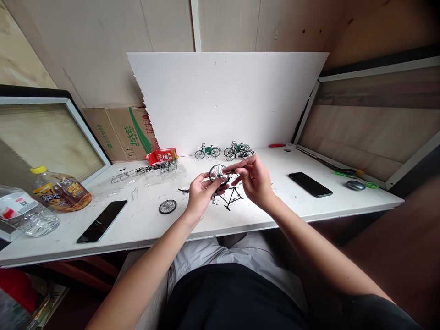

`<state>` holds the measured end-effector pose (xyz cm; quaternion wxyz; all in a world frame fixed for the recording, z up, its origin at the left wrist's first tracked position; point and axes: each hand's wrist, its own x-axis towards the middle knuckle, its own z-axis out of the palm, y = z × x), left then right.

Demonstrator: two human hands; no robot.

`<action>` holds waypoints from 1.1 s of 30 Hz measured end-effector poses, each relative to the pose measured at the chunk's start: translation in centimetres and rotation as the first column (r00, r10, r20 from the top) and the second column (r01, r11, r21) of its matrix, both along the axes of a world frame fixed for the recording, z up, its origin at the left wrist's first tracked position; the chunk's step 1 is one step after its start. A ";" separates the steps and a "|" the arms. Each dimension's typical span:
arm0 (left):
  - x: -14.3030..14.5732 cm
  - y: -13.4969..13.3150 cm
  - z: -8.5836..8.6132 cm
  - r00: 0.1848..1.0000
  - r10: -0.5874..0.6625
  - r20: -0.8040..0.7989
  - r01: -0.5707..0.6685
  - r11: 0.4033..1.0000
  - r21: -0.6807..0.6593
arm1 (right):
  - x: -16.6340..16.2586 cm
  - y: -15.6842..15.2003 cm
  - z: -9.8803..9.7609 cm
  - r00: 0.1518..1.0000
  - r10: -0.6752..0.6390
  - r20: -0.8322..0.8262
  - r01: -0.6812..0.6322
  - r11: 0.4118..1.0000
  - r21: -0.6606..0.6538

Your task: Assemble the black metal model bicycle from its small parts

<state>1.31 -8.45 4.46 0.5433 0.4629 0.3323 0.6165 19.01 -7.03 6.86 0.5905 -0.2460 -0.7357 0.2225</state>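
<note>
My left hand (200, 195) pinches a small black model bicycle wheel (218, 173), which stands upright above the table with its spokes facing me. My right hand (256, 181) is closed beside the wheel's right side, fingers pinched around a thin dark piece too small to name. Beneath and between both hands, a black model bicycle frame (234, 199) lies on the table, partly hidden by my left hand. A second spoked wheel (167, 206) lies flat to the left. Near it, a thin curved black part (183, 190) pokes out behind my left hand.
Small green model bicycles (207, 151) stand at the back before a white board (227, 96). Black sprue pieces (144, 170) and a red packet (161, 156) lie back left. Bottles (62, 190) and a phone (102, 222) are left; another phone (310, 184) and a mouse (355, 185) are right.
</note>
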 end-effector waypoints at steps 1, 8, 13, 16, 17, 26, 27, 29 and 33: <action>0.0 0.0 0.0 1.000 0.002 0.002 -0.002 1.000 0.001 | 0.0 0.0 -0.1 1.000 0.005 0.003 -0.005 1.000 0.000; 0.1 -0.1 0.1 1.000 0.018 0.011 -0.018 1.000 0.010 | 0.0 0.3 -0.6 0.999 -0.019 0.048 0.018 1.000 0.015; 0.1 0.0 -0.1 0.998 0.060 -0.006 -0.060 0.998 0.012 | 0.4 0.7 -0.9 0.991 -0.062 0.118 0.045 0.989 0.141; -0.1 0.4 -0.4 0.994 0.112 -0.016 -0.111 0.993 0.047 | 0.7 0.8 -0.7 0.974 -0.134 0.181 0.084 0.961 0.262; -0.2 0.6 -0.5 0.992 0.129 -0.019 -0.127 0.990 0.059 | 0.9 0.7 -0.5 0.968 -0.159 0.193 0.094 0.948 0.305; -1.8 1.9 -1.1 0.948 0.307 -0.089 -0.279 0.931 0.237 | 2.0 0.0 1.3 0.897 -0.274 0.347 0.047 0.840 0.541; -2.0 2.0 -1.1 0.938 0.332 -0.099 -0.298 0.919 0.258 | 2.1 -0.1 1.2 0.892 -0.273 0.360 0.039 0.840 0.541; -2.3 2.2 -1.2 0.921 0.373 -0.115 -0.326 0.898 0.295 | 2.2 -0.1 1.1 0.880 -0.283 0.381 0.032 0.837 0.547; -2.6 2.3 -1.2 0.894 0.425 -0.142 -0.359 0.869 0.341 | 2.2 0.1 0.7 0.852 -0.330 0.407 0.044 0.819 0.572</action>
